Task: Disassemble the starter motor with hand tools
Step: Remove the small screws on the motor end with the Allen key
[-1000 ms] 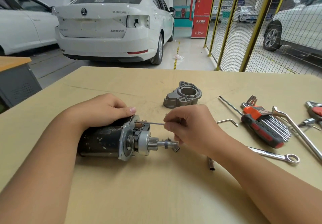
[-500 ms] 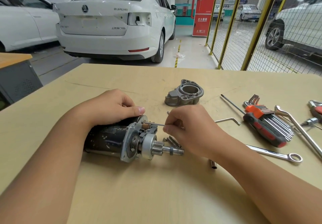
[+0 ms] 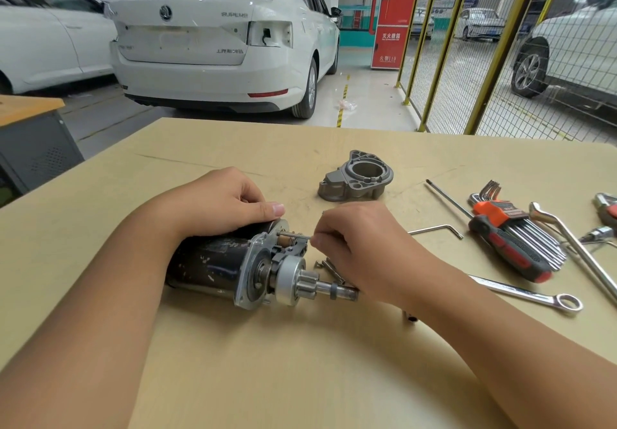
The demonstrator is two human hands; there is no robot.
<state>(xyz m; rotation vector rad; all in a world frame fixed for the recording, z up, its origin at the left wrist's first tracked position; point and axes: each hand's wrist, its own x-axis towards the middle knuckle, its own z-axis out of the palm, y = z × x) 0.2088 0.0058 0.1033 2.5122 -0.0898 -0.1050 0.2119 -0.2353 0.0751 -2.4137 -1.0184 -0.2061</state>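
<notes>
On the table point(image 3: 334, 378), left hand point(image 3: 220, 201) gripping starter motor point(image 3: 213, 265), right hand point(image 3: 354, 245) pinching pin point(image 3: 293, 235)

Both hands down low, forearms angled inward.
Left hand point(image 3: 220, 201) curled with thumb stretched flat; right hand point(image 3: 354, 245) has fingertips pinched together, knuckles up.

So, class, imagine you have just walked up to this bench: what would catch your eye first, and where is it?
First, the starter motor lying on its side at the middle of the table, its pinion end bared; the left hand holds its body while the right hand pinches a thin pin at its top. Next, the removed grey housing just behind, and the orange-holdered hex key set to the right.
</notes>
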